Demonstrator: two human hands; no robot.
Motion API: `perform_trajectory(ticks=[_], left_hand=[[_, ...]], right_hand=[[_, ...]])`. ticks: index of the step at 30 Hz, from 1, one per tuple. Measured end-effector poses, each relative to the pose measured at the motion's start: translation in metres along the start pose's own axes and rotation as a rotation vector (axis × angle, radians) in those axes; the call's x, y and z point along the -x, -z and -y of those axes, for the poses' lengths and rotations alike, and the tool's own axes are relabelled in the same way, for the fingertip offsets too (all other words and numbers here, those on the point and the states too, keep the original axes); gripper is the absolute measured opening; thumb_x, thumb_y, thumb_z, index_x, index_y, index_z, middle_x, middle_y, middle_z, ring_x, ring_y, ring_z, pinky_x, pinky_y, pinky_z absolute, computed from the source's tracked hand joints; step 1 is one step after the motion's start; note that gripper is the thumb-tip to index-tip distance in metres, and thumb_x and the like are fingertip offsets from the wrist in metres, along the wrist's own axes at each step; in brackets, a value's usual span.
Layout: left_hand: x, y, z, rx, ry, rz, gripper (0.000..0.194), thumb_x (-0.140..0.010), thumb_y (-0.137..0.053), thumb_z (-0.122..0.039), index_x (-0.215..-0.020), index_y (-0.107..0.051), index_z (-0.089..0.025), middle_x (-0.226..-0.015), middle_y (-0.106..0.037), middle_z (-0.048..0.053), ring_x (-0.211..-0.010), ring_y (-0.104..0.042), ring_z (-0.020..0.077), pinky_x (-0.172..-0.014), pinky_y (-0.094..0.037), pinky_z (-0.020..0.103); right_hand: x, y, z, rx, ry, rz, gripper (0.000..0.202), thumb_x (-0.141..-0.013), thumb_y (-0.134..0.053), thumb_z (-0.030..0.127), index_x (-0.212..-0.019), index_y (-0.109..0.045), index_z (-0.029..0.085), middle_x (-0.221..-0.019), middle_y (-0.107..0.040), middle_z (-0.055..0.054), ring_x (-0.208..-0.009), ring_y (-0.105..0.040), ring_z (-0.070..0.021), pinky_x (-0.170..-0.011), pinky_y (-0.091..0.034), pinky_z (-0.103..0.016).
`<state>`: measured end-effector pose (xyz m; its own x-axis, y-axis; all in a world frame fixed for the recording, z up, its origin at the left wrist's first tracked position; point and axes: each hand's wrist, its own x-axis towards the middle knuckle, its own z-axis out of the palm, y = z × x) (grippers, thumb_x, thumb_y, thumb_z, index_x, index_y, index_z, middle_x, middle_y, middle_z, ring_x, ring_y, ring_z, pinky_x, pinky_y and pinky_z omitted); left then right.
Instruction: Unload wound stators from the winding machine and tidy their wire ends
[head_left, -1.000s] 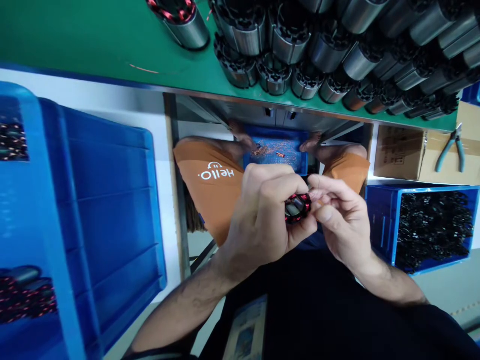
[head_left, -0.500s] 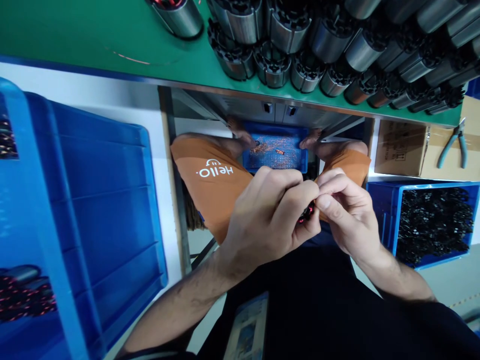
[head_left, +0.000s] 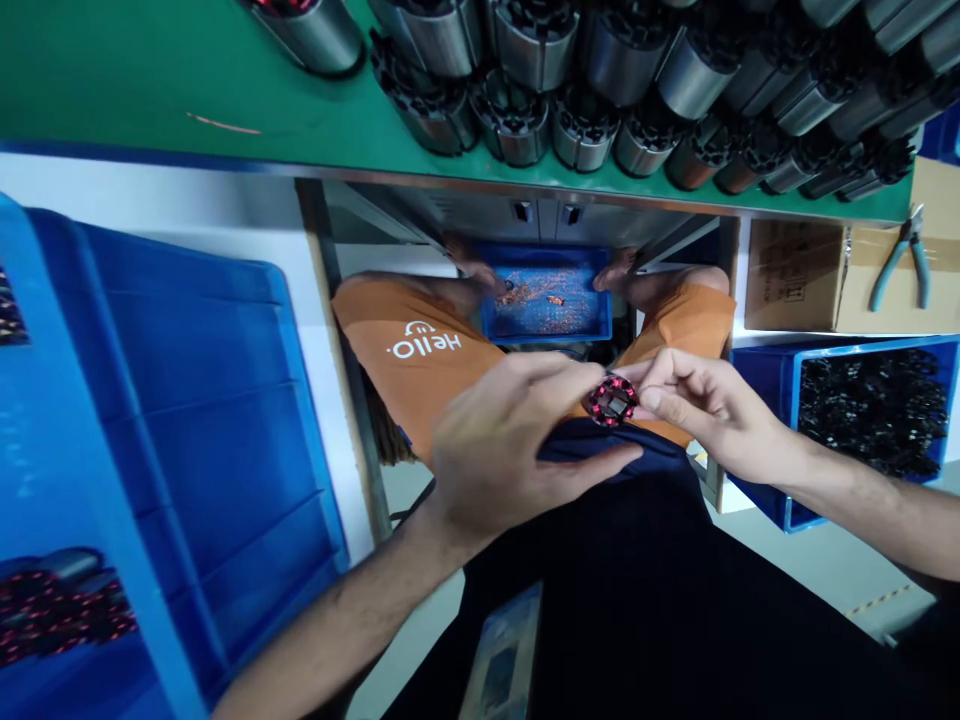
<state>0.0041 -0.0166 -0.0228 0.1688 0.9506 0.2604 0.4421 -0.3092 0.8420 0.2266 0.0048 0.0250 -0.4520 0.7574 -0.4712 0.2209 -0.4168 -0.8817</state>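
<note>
A small round motor stator (head_left: pixel 613 401), black with red wire windings around its ring, is over my lap with its end face turned up. My right hand (head_left: pixel 701 405) pinches its right edge between thumb and fingers. My left hand (head_left: pixel 510 430) is at the stator's left side, its thumb stretched out below and apart from it. The left index fingertip lies close to the stator's upper left edge; whether it touches I cannot tell.
Rows of metal stator cores (head_left: pixel 517 125) stand on the green bench (head_left: pixel 150 80). Large blue crates (head_left: pixel 225 400) are at left. At right, pliers (head_left: pixel 904 260) lie on a cardboard box (head_left: pixel 802 270) above a blue bin (head_left: pixel 796 400) of black parts. A blue tray (head_left: pixel 547 330) with copper scraps sits between the feet.
My left thumb and fingers have spread from around the stator, which now shows its face. My right hand has shifted slightly right, and its forearm has swung outward. The view has moved a little.
</note>
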Motion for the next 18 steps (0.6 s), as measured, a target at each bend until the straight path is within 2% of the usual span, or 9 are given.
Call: perform_trajectory(ticks=[1,3,5,7,8,10,12,14,18], left_hand=[[-0.001,0.0,-0.005,-0.058,-0.079,-0.004,0.046,-0.077,-0.089,-0.039,-0.116,-0.068,-0.027,-0.111,-0.076,0.003,-0.099,-0.074,0.021,-0.087,-0.06,0.03],[-0.005,0.001,-0.012,0.029,-0.054,0.067,0.032,-0.085,-0.079,-0.026,-0.116,-0.07,-0.025,-0.111,-0.077,0.003,-0.1,-0.075,0.0196,-0.091,-0.06,0.03],[-0.011,0.005,-0.014,0.316,0.083,0.281,0.021,-0.092,-0.068,-0.023,-0.113,-0.07,-0.022,-0.103,-0.078,0.003,-0.092,-0.076,0.0172,-0.084,-0.061,0.027],[-0.015,0.012,-0.014,0.58,0.191,0.526,0.017,-0.098,-0.063,-0.025,-0.113,-0.07,-0.022,-0.099,-0.078,0.002,-0.085,-0.076,0.0157,-0.075,-0.062,0.025],[-0.016,0.016,-0.014,0.623,0.214,0.582,0.018,-0.098,-0.065,-0.027,-0.115,-0.069,-0.023,-0.099,-0.079,0.001,-0.085,-0.077,0.0156,-0.074,-0.062,0.025],[-0.017,0.021,-0.014,0.51,0.188,0.496,0.026,-0.093,-0.075,-0.031,-0.118,-0.069,-0.025,-0.106,-0.079,0.001,-0.093,-0.077,0.0175,-0.082,-0.064,0.029],[-0.017,0.022,-0.016,0.31,0.06,0.304,0.03,-0.088,-0.082,-0.028,-0.115,-0.07,-0.026,-0.113,-0.078,0.002,-0.104,-0.076,0.0188,-0.093,-0.064,0.033],[-0.017,0.022,-0.018,0.17,-0.124,0.183,0.023,-0.089,-0.08,-0.021,-0.11,-0.072,-0.027,-0.118,-0.078,0.002,-0.11,-0.074,0.0185,-0.097,-0.063,0.036],[-0.017,0.024,-0.023,0.006,-0.299,0.087,0.019,-0.094,-0.073,-0.016,-0.109,-0.073,-0.029,-0.119,-0.077,0.002,-0.11,-0.074,0.016,-0.092,-0.065,0.032]], right_hand=[[-0.001,0.0,0.0,0.021,0.017,0.006,0.017,-0.1,-0.064,0.036,-0.092,-0.061,0.021,-0.128,-0.074,-0.011,-0.114,-0.073,-0.0207,-0.098,-0.061,-0.039],[-0.004,0.004,0.005,0.183,0.152,0.001,0.013,-0.097,-0.068,0.036,-0.095,-0.066,0.023,-0.132,-0.072,-0.009,-0.118,-0.072,-0.0225,-0.103,-0.06,-0.043],[-0.006,0.016,0.015,0.436,0.388,0.098,0.011,-0.089,-0.077,0.033,-0.099,-0.073,0.031,-0.127,-0.075,-0.001,-0.117,-0.072,-0.0227,-0.112,-0.055,-0.046],[-0.005,0.031,0.027,0.63,0.65,0.195,0.025,-0.081,-0.085,0.031,-0.102,-0.077,0.041,-0.122,-0.077,0.005,-0.116,-0.072,-0.0236,-0.119,-0.05,-0.048],[-0.004,0.037,0.033,0.666,0.712,0.19,0.03,-0.079,-0.086,0.033,-0.106,-0.077,0.043,-0.128,-0.075,0.005,-0.12,-0.071,-0.0252,-0.121,-0.048,-0.05],[-0.001,0.047,0.042,0.598,0.59,0.086,0.027,-0.084,-0.082,0.04,-0.111,-0.078,0.039,-0.14,-0.069,0.001,-0.132,-0.064,-0.0291,-0.121,-0.047,-0.053],[0.0,0.048,0.047,0.388,0.264,0.06,0.024,-0.093,-0.072,0.047,-0.107,-0.079,0.029,-0.133,-0.073,-0.006,-0.133,-0.064,-0.0297,-0.113,-0.054,-0.052],[-0.002,0.045,0.045,0.16,-0.034,0.177,0.026,-0.095,-0.07,0.047,-0.1,-0.079,0.023,-0.109,-0.079,-0.008,-0.113,-0.074,-0.0253,-0.097,-0.062,-0.042],[-0.01,0.035,0.03,-0.102,-0.337,0.428,0.033,-0.091,-0.075,0.046,-0.102,-0.077,0.016,-0.088,-0.079,-0.006,-0.069,-0.074,-0.0143,-0.061,-0.06,-0.024]])
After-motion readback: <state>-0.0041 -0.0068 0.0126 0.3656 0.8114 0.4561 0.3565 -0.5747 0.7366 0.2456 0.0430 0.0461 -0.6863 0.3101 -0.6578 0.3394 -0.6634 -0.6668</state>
